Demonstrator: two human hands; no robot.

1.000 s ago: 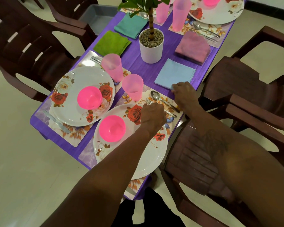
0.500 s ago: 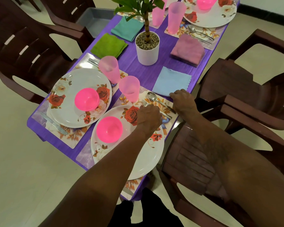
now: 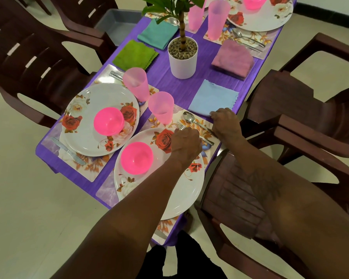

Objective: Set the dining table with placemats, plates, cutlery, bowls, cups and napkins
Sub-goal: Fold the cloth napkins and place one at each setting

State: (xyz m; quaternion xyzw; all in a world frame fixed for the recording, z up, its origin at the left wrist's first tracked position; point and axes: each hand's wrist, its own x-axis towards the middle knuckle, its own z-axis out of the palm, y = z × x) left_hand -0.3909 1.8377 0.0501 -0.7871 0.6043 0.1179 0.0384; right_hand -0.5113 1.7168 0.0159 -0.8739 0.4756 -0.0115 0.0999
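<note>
As the near place setting looks almost complete, the step in hand seems to be squaring up its cutlery and napkin. Closest lies the near plate point(image 3: 181, 198) on its placemat point(image 3: 207, 127), with a pink bowl point(image 3: 136, 158) standing on the plate's left half. Over the plate's far right rim sits the left hand point(image 3: 186, 144), knuckles up and fingers curled down onto the fork point(image 3: 180, 125). Only the fork's tines show beyond the hand, so I cannot tell whether it grips the handle or merely rests on it. Just beside the fork lies the spoon point(image 3: 188, 117), its handle running toward the right hand point(image 3: 226, 122). That hand pinches the near corner of the blue napkin point(image 3: 214, 97), which lies flat on the purple cloth just past the placemat. A pink cup point(image 3: 161, 109) stands upright at the placemat's far left corner.

To the left, the neighbouring plate point(image 3: 83, 135) carries its own bowl, with a knife point(image 3: 69, 151) alongside. Farther on stand a potted plant point(image 3: 182, 57) and the green, teal and mauve napkins, then a far plate point(image 3: 266, 21).

Next, I judge, the napkin needs drawing square to the placemat's edge. That calls for a light pull that does not nudge the spoon.
</note>
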